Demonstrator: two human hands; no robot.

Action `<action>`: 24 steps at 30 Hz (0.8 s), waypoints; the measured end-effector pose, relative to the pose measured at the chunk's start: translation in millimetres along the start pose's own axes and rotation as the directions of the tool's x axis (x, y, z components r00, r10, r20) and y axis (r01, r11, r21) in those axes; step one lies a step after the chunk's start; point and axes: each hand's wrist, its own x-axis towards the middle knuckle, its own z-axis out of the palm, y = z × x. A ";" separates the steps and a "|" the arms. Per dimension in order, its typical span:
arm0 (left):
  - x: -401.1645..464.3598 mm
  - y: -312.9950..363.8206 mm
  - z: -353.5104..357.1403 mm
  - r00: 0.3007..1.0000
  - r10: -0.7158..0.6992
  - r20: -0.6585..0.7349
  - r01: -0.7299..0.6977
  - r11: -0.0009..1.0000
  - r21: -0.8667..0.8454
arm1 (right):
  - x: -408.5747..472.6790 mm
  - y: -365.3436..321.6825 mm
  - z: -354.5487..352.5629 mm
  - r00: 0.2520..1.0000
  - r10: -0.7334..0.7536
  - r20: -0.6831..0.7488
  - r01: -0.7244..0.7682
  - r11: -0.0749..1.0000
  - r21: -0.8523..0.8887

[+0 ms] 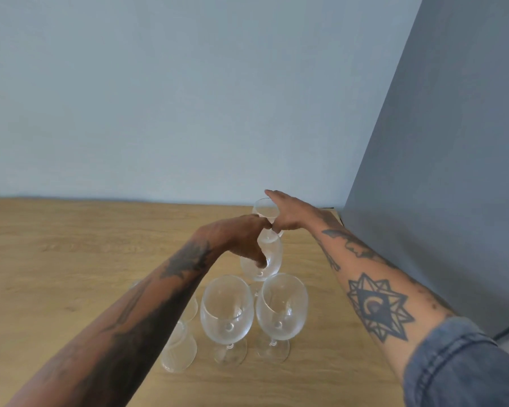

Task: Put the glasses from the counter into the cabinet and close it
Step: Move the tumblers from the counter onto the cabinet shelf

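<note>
Mid-frame, left hand [241, 239] fingers clamped round a clear stemmed wine glass [262, 259]; right hand [288, 214] fingers spread over the far clear glass [265, 210] on the light wooden counter [71, 259].

On the counter [71, 259], 2 wine glasses [227, 315] stand side by side in front; 2 more stand behind them, near the right-hand panel [438, 171].

Six wine glasses [227, 312] stand on one wooden counter [56, 259], with two hands [241, 239] among them.
</note>
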 end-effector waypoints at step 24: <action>-34.9 -66.9 4.6 0.996 -0.089 0.003 0.088 0.984 -0.158 | -72.8 -3.2 17.8 0.995 -0.090 0.043 0.089 0.996 0.026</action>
